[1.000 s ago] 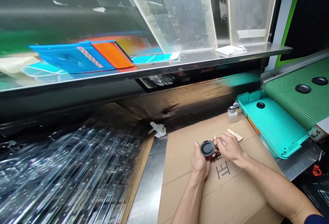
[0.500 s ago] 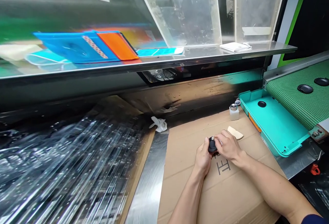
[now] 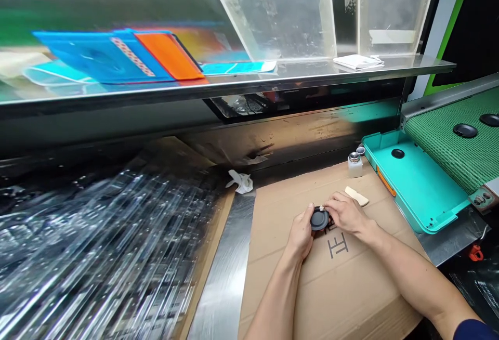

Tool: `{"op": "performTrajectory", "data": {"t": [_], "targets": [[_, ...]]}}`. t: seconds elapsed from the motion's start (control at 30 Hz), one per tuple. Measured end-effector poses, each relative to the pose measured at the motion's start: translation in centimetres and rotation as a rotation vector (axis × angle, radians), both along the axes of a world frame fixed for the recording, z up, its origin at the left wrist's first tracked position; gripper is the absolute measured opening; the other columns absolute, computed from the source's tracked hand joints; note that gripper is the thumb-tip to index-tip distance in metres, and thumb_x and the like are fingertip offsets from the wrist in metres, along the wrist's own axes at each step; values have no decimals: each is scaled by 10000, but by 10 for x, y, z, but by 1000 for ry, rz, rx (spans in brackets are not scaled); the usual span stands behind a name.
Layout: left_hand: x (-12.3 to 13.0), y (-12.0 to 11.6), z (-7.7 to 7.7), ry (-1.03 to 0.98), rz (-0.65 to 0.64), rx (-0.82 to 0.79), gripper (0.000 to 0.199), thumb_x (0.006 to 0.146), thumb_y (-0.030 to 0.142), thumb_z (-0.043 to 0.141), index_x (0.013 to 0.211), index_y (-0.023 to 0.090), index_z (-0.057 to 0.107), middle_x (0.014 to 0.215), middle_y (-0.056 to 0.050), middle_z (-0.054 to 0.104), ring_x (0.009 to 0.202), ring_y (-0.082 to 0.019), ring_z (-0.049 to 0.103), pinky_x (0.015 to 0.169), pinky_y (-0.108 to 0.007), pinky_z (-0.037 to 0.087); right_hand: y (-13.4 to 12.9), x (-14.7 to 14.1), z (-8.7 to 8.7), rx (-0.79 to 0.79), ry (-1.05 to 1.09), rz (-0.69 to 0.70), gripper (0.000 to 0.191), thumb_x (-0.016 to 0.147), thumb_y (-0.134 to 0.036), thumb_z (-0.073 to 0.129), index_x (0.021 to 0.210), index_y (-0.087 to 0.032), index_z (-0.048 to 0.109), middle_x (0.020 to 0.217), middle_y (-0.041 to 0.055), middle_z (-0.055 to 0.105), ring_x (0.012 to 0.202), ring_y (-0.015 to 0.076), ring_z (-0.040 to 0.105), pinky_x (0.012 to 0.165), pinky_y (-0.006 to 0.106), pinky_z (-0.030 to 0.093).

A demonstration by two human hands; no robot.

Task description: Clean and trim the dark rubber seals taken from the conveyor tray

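Round black plastic-looking disc (image 3: pixel 319 220): sat gripped in left hand (image 3: pixel 301 232) above brown cardboard sheet (image 3: pixel 343 298), tilted face-up, probably to expose rim. Pinched small whitish scrap (image 3: pixel 322 208) at that rim with right hand (image 3: pixel 345 214). Had silver-topped white bottle (image 3: pixel 354 168) standing beyond, seemingly for easy reach.

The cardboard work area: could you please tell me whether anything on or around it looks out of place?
Slightly: a crumpled white wad lies by the far left corner of the cardboard, seemingly discarded, and dark specks at the near end of the teal tray resemble dirt. The black piece in the left hand shows no obvious damage.
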State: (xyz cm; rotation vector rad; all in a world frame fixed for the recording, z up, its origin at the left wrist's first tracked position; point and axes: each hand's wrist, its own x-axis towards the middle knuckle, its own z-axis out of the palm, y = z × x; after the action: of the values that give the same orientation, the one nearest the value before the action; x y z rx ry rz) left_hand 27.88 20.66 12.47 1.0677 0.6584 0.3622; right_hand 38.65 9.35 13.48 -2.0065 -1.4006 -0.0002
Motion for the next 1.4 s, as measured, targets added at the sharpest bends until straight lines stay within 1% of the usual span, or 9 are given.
{"op": "performTrajectory", "data": {"t": [0.23, 0.43, 0.57, 0.7, 0.93, 1.03, 1.1, 1.27, 1.4], "targets": [[0, 5, -4, -23, 97, -25, 540, 679, 641, 767, 751, 114, 676, 604, -33, 640, 471, -130, 541, 402, -235, 369, 1, -6, -7, -29, 5, 163, 139, 920, -120, 615, 983, -212, 697, 957, 34, 650, 942, 175, 605, 850, 278, 489], [5, 1, -7, -14, 157, -2, 529, 659, 639, 785, 652, 140, 610, 546, -10, 605, 417, -109, 494, 397, -236, 359, 3, -3, -4, -27, -16, -9, 193, 973, -152, 526, 1042, -193, 701, 957, 66, 643, 934, 197, 596, 815, 297, 499], [5, 2, -7, -26, 199, -45, 526, 664, 632, 783, 717, 126, 648, 584, -13, 633, 429, -104, 501, 411, -233, 355, 2, -7, -5, 5, -4, 85, 168, 955, -158, 559, 1039, -205, 697, 947, 53, 635, 914, 185, 599, 823, 286, 497], [6, 3, -10, -49, 203, -16, 559, 715, 656, 733, 777, 103, 680, 588, -23, 644, 416, -104, 500, 415, -235, 354, 5, -15, -7, -24, -7, -14, 190, 969, -160, 513, 1011, -186, 696, 933, 67, 630, 910, 197, 596, 827, 299, 494], [5, 6, -17, -60, 263, -26, 590, 783, 659, 686, 903, 83, 707, 867, -139, 757, 782, -229, 710, 707, -314, 548, 9, -44, -9, -106, 107, 218, 94, 885, -151, 625, 901, -200, 704, 921, 27, 667, 855, 161, 620, 762, 243, 481], [3, 14, -12, -92, 239, -156, 457, 908, 522, 612, 999, 82, 696, 1018, -160, 754, 841, -227, 717, 677, -299, 552, 6, -38, 2, -105, 152, 262, 108, 932, -235, 630, 880, -219, 724, 910, 7, 686, 855, 150, 628, 768, 237, 467], [1, 20, -7, -123, 204, -261, 370, 988, 409, 508, 1051, 85, 675, 1100, -174, 737, 863, -227, 722, 626, -282, 546, 0, -25, 12, -92, 164, 167, 200, 988, -331, 587, 901, -230, 737, 927, 14, 696, 892, 151, 628, 815, 245, 459], [-4, 29, 3, -197, 117, -478, 440, 1050, 376, 338, 1151, 64, 632, 1210, -253, 680, 940, -265, 726, 664, -305, 571, -18, 19, 20, -336, -47, -419, 277, 946, -401, 630, 1129, -206, 704, 1143, 128, 652, 1096, 285, 545, 935, 396, 418], [-4, 31, 2, -265, 90, -597, 426, 1041, 349, 340, 1172, 66, 630, 1274, -259, 643, 980, -280, 714, 696, -328, 581, -20, 29, 11, -416, -22, -380, 340, 912, -332, 666, 1221, -191, 663, 1114, 130, 640, 1079, 285, 542, 949, 403, 423]]}}
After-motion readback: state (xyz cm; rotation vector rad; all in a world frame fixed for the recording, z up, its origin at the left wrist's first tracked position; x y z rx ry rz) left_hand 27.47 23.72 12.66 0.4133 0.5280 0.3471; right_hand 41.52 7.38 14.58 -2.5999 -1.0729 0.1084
